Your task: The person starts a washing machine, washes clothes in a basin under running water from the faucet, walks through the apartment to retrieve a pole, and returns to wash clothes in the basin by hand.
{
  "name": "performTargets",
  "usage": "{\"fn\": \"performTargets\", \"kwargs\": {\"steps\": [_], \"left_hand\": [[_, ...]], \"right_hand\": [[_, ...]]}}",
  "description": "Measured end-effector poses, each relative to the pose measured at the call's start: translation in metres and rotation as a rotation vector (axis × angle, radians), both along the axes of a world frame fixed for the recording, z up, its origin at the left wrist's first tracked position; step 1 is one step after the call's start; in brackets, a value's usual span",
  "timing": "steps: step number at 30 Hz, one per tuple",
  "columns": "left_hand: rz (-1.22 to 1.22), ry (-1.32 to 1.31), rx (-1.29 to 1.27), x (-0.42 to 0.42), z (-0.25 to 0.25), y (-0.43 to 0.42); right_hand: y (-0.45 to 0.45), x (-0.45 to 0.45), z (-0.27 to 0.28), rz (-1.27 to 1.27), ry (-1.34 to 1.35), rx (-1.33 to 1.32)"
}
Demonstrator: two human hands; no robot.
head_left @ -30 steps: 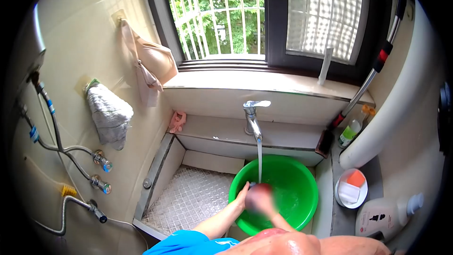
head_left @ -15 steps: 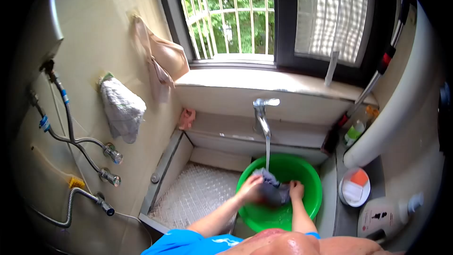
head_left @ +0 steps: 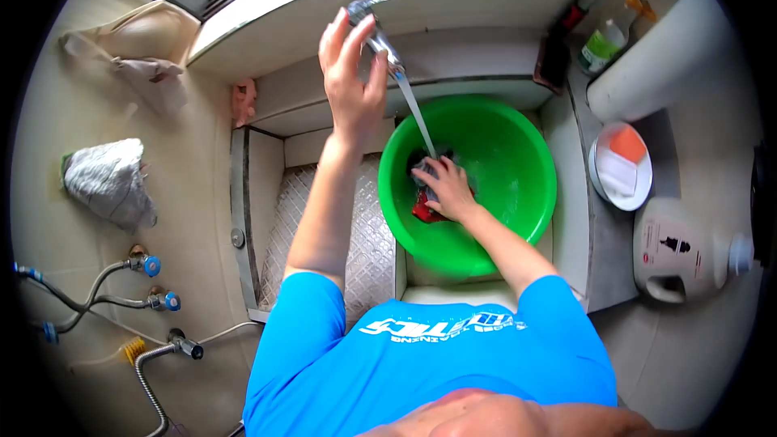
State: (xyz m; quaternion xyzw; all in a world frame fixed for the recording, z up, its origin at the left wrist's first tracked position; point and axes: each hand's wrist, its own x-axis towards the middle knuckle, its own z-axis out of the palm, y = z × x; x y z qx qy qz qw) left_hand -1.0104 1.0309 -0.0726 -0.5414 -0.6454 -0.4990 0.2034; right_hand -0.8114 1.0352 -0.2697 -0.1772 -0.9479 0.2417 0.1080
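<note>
My left hand (head_left: 352, 81) is raised to the chrome faucet (head_left: 380, 36), its fingers stretched and apart along the faucet's left side; whether they touch the metal I cannot tell. Water runs from the spout into a green basin (head_left: 518, 186). Inside the basin, my right hand (head_left: 447, 188) rests with spread fingers on a dark grey cloth (head_left: 419, 163), right where the stream lands. Part of the cloth lies hidden under that hand. A red piece of fabric (head_left: 426, 209) shows just below the fingers.
Left of the basin lies a ridged washing slab (head_left: 324, 231). On the right ledge are a white bowl (head_left: 599, 166) with an orange and a white block and a large detergent jug (head_left: 676, 251). A green-labelled bottle (head_left: 600, 47) stands behind. Cloths hang on the left wall.
My left hand has left the cloth and risen to the faucet. My right hand has shifted left in the basin, under the stream. The red fabric has come into sight. The view has tilted down.
</note>
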Motion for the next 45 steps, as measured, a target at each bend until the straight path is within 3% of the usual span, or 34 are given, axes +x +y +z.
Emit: {"fn": "performTargets", "kwargs": {"steps": [3, 5, 6, 8, 12, 17, 18, 22, 24, 37, 43, 45], "left_hand": [[-0.003, 0.051, -0.134, -0.007, -0.002, 0.023], [-0.006, 0.056, -0.188, -0.007, -0.005, 0.029], [-0.002, 0.062, -0.243, -0.007, -0.007, 0.029], [0.014, 0.081, -0.287, -0.010, -0.008, 0.026], [-0.044, 0.119, -0.295, -0.019, -0.008, 0.027], [-0.067, 0.027, -0.203, -0.006, -0.006, 0.026], [-0.070, 0.005, -0.200, -0.004, -0.007, 0.027], [-0.026, 0.073, -0.266, -0.011, -0.013, 0.030], [-0.029, 0.078, -0.280, -0.012, -0.011, 0.030], [0.102, 0.212, -0.345, 0.007, -0.021, 0.031], [0.148, 0.231, -0.380, 0.010, -0.020, 0.028], [0.078, 0.184, -0.282, 0.013, -0.014, 0.018]], "right_hand": [[0.016, -0.009, -0.015, -0.031, -0.306, -0.166], [0.034, -0.009, 0.011, -0.125, -0.402, -0.181], [0.041, -0.008, -0.004, -0.124, -0.403, -0.190], [0.052, -0.001, -0.046, -0.490, -0.214, -0.142], [0.050, 0.014, -0.033, -0.464, -0.161, -0.138], [0.012, 0.027, 0.004, -0.043, -0.399, -0.103], [0.000, 0.029, -0.014, -0.032, -0.448, 0.004], [-0.005, 0.023, -0.017, 0.136, -0.387, 0.077], [0.008, 0.017, 0.000, 0.114, -0.401, -0.172], [0.012, 0.019, -0.029, -0.001, -0.220, -0.143], [0.002, 0.022, -0.046, -0.029, -0.162, 0.004], [0.004, 0.020, -0.045, -0.038, -0.278, -0.166]]}}
